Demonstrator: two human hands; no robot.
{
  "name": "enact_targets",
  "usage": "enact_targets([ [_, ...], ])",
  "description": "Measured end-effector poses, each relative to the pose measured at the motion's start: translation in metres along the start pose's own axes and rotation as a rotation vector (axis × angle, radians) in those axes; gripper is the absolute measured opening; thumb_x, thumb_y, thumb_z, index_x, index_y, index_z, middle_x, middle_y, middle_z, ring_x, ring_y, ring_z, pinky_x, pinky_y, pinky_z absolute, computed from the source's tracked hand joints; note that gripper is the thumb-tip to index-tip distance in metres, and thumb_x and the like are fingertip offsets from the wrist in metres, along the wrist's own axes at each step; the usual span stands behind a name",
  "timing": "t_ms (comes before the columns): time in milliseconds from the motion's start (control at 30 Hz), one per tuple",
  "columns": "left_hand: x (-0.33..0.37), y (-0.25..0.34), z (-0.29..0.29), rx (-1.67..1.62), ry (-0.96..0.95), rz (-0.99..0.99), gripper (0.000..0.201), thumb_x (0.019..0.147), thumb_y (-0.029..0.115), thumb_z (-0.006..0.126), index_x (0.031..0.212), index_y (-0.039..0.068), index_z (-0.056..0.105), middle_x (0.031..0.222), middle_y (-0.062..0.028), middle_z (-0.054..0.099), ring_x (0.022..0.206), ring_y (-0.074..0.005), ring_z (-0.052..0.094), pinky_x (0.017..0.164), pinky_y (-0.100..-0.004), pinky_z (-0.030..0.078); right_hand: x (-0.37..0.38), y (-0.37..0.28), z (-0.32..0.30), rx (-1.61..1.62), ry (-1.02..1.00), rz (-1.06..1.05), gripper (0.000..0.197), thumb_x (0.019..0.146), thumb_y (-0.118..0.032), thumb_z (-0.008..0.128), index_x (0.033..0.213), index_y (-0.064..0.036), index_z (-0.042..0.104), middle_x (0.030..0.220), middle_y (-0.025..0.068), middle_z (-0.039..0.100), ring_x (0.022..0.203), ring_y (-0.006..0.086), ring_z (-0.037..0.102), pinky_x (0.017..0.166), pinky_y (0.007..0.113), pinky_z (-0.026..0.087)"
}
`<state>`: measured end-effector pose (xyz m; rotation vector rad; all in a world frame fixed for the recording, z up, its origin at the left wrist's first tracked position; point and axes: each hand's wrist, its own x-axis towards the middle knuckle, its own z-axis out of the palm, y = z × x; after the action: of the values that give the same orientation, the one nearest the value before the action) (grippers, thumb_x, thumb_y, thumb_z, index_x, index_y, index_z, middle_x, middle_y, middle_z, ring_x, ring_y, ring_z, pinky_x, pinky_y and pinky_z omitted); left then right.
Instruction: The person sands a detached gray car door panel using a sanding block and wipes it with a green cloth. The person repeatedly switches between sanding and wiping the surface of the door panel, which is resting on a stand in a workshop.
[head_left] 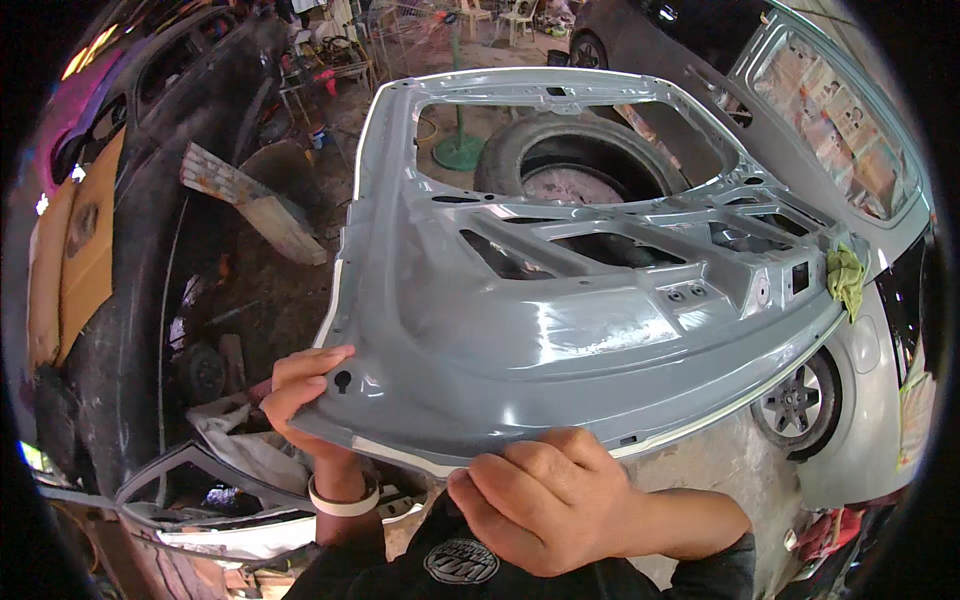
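A large grey car tailgate (430, 330) lies in front of me with its hollow inner side up and its window opening at the far end. A pale strip (400, 456) runs along its outer edge. My left hand (300, 388) is closed round the near left corner, fingers on top beside a keyhole-shaped hole. At the middle of the near edge, my right hand (550, 500) is closed with its knuckles up, against the edge. Its fingertips are hidden, so what they pinch does not show. A green cloth (847, 280) hangs over the tailgate's right corner.
A tyre (505, 160) shows through the window opening, under the tailgate. Close on the right stands a silver car (865, 390) with its wheel (797, 408). To the left are a dark car body (135, 330), cardboard (92, 255), a board (270, 218) and a door frame (225, 490).
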<state>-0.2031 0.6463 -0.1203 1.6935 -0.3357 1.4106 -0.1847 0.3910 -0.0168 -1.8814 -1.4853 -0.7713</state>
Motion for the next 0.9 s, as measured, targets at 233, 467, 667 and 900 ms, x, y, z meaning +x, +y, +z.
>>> enact_targets([
  [233,-0.002,-0.007,-0.01,0.015,-0.036,0.048,0.023,0.101,0.025,0.062,0.113,0.008,0.053,0.101,-0.0233,0.068,0.088,-0.0357,0.073,0.077,-0.0418,0.061,-0.052,0.035,-0.073,-0.236,-0.317,0.033,0.024,0.071,-0.021,0.081,0.093,-0.0165,0.073,0.097,-0.0002,0.065,0.084,0.0169,0.06,0.072,0.035,0.04],
  [467,0.001,-0.01,-0.002,0.032,-0.038,0.083,0.028,0.1,0.028,0.064,0.117,0.009,0.053,0.102,-0.0234,0.068,0.09,-0.0353,0.072,0.081,-0.0425,0.059,-0.039,0.025,-0.039,-0.124,-0.136,-0.096,0.029,0.064,-0.02,0.086,0.091,-0.0154,0.074,0.094,0.0003,0.066,0.082,0.0171,0.061,0.067,0.034,0.041],
  [667,-0.003,0.011,0.018,0.07,0.021,-0.015,0.042,0.096,0.035,0.069,0.124,0.012,0.048,0.11,-0.0188,0.062,0.099,-0.0311,0.065,0.091,-0.0431,0.054,-0.034,0.016,-0.024,-0.135,-0.013,0.01,0.02,0.082,-0.024,0.07,0.093,-0.0067,0.07,0.099,0.0033,0.066,0.091,0.0154,0.061,0.071,0.029,0.041],
  [900,-0.004,0.02,0.018,0.121,-0.047,-0.001,0.062,0.08,0.006,0.08,0.131,0.012,0.045,0.119,-0.0153,0.06,0.112,-0.0303,0.062,0.1,-0.046,0.055,-0.105,0.068,-0.126,-0.398,-0.185,-0.001,0.03,0.074,-0.016,0.076,0.103,-0.0095,0.075,0.096,-0.0003,0.067,0.084,0.0144,0.064,0.07,0.033,0.041],
])
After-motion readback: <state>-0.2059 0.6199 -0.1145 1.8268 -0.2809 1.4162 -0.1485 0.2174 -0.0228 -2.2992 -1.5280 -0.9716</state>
